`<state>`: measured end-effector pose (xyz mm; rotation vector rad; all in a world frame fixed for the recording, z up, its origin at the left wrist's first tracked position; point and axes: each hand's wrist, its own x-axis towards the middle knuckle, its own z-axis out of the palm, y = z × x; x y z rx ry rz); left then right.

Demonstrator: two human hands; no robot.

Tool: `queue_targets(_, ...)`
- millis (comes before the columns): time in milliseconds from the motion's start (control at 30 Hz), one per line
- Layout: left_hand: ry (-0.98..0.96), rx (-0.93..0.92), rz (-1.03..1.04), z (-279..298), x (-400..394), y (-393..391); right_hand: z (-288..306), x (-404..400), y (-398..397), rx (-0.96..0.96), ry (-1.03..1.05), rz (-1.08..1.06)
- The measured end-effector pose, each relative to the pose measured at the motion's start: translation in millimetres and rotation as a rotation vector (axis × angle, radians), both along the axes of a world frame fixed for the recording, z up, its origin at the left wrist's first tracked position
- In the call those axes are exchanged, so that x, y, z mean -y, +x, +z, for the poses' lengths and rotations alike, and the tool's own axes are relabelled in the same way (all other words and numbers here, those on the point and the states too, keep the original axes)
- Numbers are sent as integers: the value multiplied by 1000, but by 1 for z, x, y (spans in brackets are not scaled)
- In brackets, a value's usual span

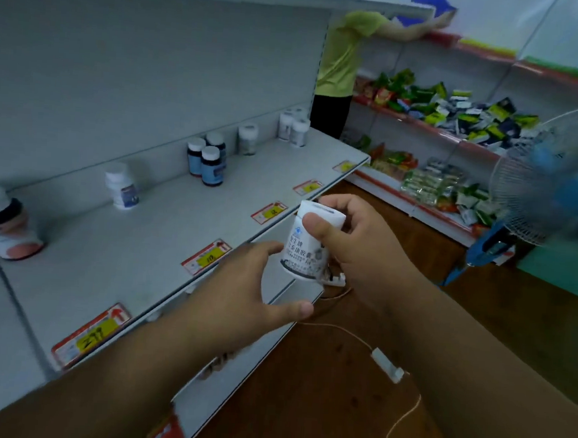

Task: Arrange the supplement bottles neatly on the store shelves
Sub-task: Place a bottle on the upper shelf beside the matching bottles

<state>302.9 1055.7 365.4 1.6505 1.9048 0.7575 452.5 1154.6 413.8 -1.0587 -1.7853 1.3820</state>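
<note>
Both hands are up in front of the shelf's front edge, sharing one white bottle (309, 246). My right hand (350, 247) grips it, thumb pressed across the cap and fingers curled behind. My left hand (242, 284) reaches in from below with fingers spread and loose, thumb under the base and fingertips at or near the label; I can't tell whether it bears any weight. This bottle hangs in the air just off the shelf (135, 242), not yet placed.

On the shelf itself, the work looks partly done. Along the back edge stand small groups with wide gaps between them: a large bottle with a pink label (6, 226) at the near left end, a single white bottle with a blue label (122, 186) further along, three dark blue bottles (208, 160) clustered together, one pale bottle (247, 139) alone, and a few white bottles (294, 125) near the far corner. All stand upright. Price tags (206, 255) line the front lip, and most of the shelf surface in front of the bottles is bare.

My judgement: the held bottle still needs a spot, probably with the matching white ones at the far end, and the groups could be tightened into rows. A lower shelf shows below the hands, too hidden to judge.
</note>
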Motion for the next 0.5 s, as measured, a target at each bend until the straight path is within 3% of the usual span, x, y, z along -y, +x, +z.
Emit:
queue_targets(200, -5, -114, 91, -13, -106, -15, -5, -123, -23, 30, 55, 85)
queue_targets(500, 46, -220, 39, -27, -274, -9, -14, -286, -10, 101, 47, 89)
